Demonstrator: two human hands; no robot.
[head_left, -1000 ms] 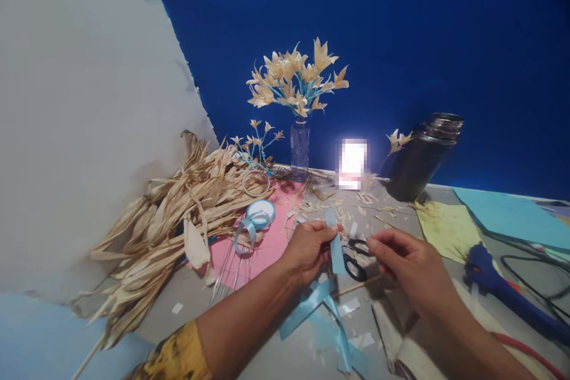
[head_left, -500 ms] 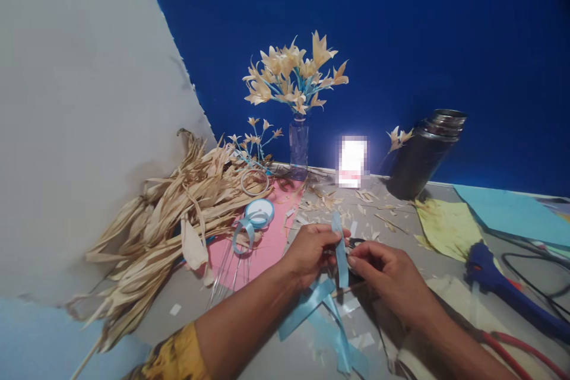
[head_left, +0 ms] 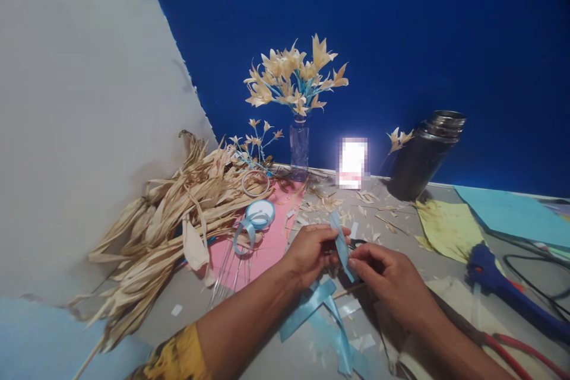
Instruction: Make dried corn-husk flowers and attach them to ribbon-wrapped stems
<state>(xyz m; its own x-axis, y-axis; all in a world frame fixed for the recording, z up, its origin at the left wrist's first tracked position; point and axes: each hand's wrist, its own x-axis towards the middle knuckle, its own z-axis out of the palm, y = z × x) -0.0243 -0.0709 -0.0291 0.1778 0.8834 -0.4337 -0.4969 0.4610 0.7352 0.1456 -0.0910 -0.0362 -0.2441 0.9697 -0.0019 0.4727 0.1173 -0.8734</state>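
A short strip of light blue ribbon (head_left: 342, 244) is stretched slantwise between my two hands above the table. My left hand (head_left: 312, 252) is closed, pinching the strip near its upper part between thumb and fingers. At its lower right edge, the fingertips of my right hand (head_left: 383, 273) close on the ribbon. Behind the right fingers the dark handle of what may be scissors (head_left: 357, 243) shows in part. Below my hands lie more blue ribbon pieces (head_left: 312, 309) on the table. A ribbon spool (head_left: 260, 214) with a loose curl sits left of my hands.
Dried corn husks (head_left: 178, 214) are heaped at the left, beside pink paper (head_left: 285, 196). A vase (head_left: 299, 145) of husk flowers (head_left: 294, 74) stands at the back. To the right are a dark flask (head_left: 421, 160), a blue glue gun (head_left: 507, 285) and red-handled pliers (head_left: 512, 347).
The ribbon strip has tilted: its lower end has swung right, towards my right fingertips. Both hands stay in almost the same place.
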